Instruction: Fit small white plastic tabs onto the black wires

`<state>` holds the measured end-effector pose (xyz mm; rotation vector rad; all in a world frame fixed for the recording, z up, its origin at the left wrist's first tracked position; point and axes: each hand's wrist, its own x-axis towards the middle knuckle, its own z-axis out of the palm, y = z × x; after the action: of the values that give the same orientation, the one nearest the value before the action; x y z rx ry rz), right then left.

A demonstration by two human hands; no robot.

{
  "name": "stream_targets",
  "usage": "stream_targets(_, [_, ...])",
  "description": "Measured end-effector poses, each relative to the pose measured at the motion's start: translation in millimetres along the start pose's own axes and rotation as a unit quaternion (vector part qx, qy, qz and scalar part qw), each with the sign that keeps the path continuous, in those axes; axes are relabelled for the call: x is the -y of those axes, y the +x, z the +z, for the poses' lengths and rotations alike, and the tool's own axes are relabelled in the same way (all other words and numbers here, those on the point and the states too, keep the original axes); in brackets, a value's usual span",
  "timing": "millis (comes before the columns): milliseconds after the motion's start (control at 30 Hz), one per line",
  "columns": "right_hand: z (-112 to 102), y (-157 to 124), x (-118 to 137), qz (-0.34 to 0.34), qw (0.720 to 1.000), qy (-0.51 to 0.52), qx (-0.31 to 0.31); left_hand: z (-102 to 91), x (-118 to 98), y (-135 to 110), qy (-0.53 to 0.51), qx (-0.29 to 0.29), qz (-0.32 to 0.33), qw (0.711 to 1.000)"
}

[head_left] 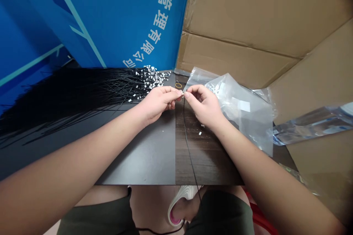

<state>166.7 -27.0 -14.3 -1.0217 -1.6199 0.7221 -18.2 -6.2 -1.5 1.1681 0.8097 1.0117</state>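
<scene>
My left hand pinches a tiny pale piece, perhaps a connector, between thumb and forefinger. Its fingertips nearly meet those of my right hand, just above the tabletop. The right thumb and forefinger are closed on the top end of a thin black wire. From there the wire runs down across the wood and over the front edge. Fingers hide the spot where wire and pale piece come together. Left of my hands lies a large bundle of black wires, many tipped with small white connectors.
Clear plastic bags lie right of my hands, against a cardboard box. A blue printed panel stands behind the table. A yellow ring and a white scrap rest on the dark wood.
</scene>
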Motion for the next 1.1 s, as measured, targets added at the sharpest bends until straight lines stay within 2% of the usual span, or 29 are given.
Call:
stream_targets(133, [0, 2, 4, 0.104, 0.992, 0.074, 0.020, 1.5, 0, 0, -0.015, -0.031, -0.007, 0.999])
stream_targets(300, [-1, 2, 9, 0.155, 0.978, 0.124, 0.071, 2.8, -1, 0, -0.028, -0.034, -0.019, 0.999])
stream_targets(433, [-1, 0, 8, 0.171, 0.974, 0.126, 0.082, 3.2, -1, -1, -0.032, -0.034, -0.029, 0.999])
stream_targets(1100, [0, 1, 14, 0.225, 0.962, 0.144, 0.060, 4.8, 2, -1, -0.034, -0.029, -0.043, 0.998])
